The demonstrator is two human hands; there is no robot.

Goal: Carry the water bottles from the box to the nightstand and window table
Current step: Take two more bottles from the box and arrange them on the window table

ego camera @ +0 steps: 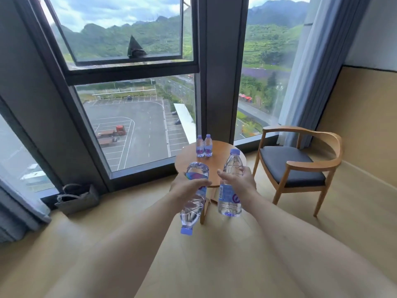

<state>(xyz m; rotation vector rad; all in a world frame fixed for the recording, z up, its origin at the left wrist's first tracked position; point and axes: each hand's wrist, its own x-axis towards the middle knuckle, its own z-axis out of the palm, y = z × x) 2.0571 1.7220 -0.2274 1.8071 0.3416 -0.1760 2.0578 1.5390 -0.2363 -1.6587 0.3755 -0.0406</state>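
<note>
While both arms reach toward the window, left hand [189, 187] grips a water bottle [194, 196] upside down, cap pointing at the floor; right hand [237, 181] grips a second bottle [231, 190] upright, fingers wrapped round its middle. Both held in air just before the round wooden table [223, 151], where two more bottles [204, 146] stand touching near the far edge. Wooden chair [300, 166] right, grey bag [77, 197] left on floor.

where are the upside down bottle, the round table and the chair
upside-down bottle [191, 209]: head view, clear lower body
round table [221, 157]: head view, bare top
chair [287, 162]: head view, seat cushion
</note>
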